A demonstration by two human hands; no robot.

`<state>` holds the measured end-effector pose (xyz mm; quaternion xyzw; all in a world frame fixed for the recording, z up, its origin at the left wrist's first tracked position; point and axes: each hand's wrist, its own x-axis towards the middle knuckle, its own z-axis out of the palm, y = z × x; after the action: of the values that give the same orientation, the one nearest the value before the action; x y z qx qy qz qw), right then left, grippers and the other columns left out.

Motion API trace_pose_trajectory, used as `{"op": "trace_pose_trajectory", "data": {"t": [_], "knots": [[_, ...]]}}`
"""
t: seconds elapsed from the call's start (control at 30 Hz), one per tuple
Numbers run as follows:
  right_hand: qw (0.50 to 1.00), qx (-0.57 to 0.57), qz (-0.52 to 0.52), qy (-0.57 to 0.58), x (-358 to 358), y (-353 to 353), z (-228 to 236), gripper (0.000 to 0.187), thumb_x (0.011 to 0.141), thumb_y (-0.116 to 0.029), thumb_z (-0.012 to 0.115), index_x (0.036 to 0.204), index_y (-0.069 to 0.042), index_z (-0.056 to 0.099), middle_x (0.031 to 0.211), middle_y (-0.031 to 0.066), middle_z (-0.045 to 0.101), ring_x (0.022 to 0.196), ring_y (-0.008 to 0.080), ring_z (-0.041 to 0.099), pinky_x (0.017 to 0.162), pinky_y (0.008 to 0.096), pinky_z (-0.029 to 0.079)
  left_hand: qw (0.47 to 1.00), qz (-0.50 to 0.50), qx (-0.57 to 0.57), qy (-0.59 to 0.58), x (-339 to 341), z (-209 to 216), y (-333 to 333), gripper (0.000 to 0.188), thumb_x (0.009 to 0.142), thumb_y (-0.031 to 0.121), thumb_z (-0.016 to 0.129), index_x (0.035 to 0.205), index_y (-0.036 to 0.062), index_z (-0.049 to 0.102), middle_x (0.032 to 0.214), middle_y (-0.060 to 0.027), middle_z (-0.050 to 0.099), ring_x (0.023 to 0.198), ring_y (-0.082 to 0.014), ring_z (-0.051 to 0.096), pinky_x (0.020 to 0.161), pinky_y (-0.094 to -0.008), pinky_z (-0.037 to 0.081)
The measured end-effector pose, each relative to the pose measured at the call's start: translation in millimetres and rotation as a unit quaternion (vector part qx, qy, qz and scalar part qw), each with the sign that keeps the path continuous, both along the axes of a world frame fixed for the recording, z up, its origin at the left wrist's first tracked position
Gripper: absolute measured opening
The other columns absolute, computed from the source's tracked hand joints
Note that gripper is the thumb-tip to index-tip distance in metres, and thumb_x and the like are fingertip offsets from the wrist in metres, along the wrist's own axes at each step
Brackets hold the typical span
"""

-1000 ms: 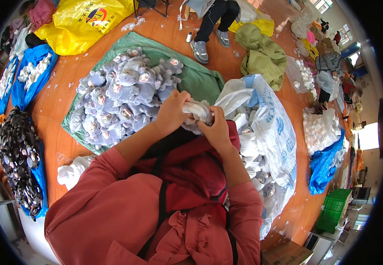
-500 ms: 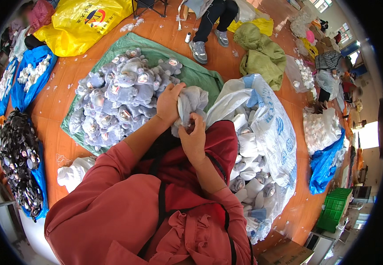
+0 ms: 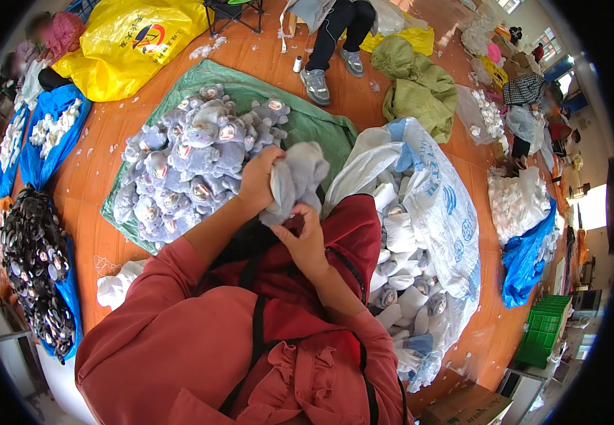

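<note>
I hold a grey plush toy skin [image 3: 298,178] over my lap with both hands. My left hand [image 3: 259,177] grips its upper left side. My right hand [image 3: 304,239] pinches its lower end from below. Just beyond my left hand, a pile of finished grey plush toys [image 3: 192,159] lies on a green sheet [image 3: 300,117]. To my right, a big white woven sack [image 3: 443,205] stands open with several unstuffed grey and white skins [image 3: 400,273] in it.
A yellow bag [image 3: 133,39] lies at the back left, blue sheets with white pieces [image 3: 45,134] and dark parts [image 3: 31,265] along the left. A seated person's legs and grey shoes [image 3: 325,71] are behind. An olive cloth [image 3: 417,85], a blue bag [image 3: 526,258] and a green crate [image 3: 544,329] sit right.
The plush skin has been pulled right side out: the pale bundle between my hands is now a longer grey shape, my left hand has moved up and my right hand has dropped below it.
</note>
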<state>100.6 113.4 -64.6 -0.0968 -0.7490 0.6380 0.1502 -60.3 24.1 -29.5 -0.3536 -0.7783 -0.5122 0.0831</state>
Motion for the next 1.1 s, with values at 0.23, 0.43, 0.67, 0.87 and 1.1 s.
{"op": "trace_pose_trajectory", "data": {"t": [0.23,0.43,0.67,0.87,1.1], "knots": [[0.974,-0.224,-0.017,0.029,44,10,35,0.011,0.097,-0.008,0.059,0.103,-0.004,0.051,0.082,0.0026,0.056,0.074,0.0105,0.057,0.069,0.0223,0.048,0.971,-0.05,-0.051,0.226,1,21,-25,0.029,0.07,0.013,0.069,0.097,0.0042,0.06,0.099,-0.0146,0.067,0.075,-0.036,0.065,0.062,-0.0418,0.052],[0.975,-0.203,-0.089,0.001,15,40,33,0.016,0.098,-0.013,0.061,0.106,-0.003,0.052,0.09,0.0015,0.056,0.077,0.0097,0.055,0.072,0.0237,0.049,0.912,-0.139,-0.087,0.377,17,21,-41,0.028,0.069,0.014,0.066,0.095,0.0056,0.063,0.107,-0.0135,0.066,0.073,-0.0265,0.063,0.058,-0.0389,0.052],[0.952,-0.286,-0.097,-0.047,12,31,28,0.013,0.098,-0.012,0.06,0.104,-0.003,0.052,0.092,0.0017,0.058,0.082,0.0109,0.059,0.075,0.0253,0.051,0.924,-0.082,-0.04,0.373,24,20,-40,0.03,0.066,0.012,0.067,0.096,0.0077,0.064,0.102,-0.0104,0.061,0.079,-0.0282,0.06,0.066,-0.038,0.05],[0.929,-0.362,-0.052,-0.063,11,44,38,0.01,0.096,-0.006,0.059,0.103,-0.006,0.052,0.093,0.0015,0.058,0.077,0.0108,0.059,0.071,0.0256,0.051,0.9,-0.161,0.017,0.406,10,12,-47,0.03,0.068,0.009,0.069,0.098,0.0093,0.062,0.095,-0.0113,0.054,0.079,-0.0288,0.058,0.065,-0.0395,0.05],[0.936,-0.321,0.076,-0.126,38,98,50,0.015,0.091,-0.005,0.064,0.1,-0.008,0.053,0.09,-0.0007,0.055,0.076,0.0093,0.056,0.069,0.024,0.05,0.96,-0.089,0.0,0.266,-3,-2,-59,0.028,0.072,0.007,0.069,0.098,0.0074,0.059,0.096,-0.0134,0.055,0.077,-0.0295,0.059,0.063,-0.0375,0.05]]}}
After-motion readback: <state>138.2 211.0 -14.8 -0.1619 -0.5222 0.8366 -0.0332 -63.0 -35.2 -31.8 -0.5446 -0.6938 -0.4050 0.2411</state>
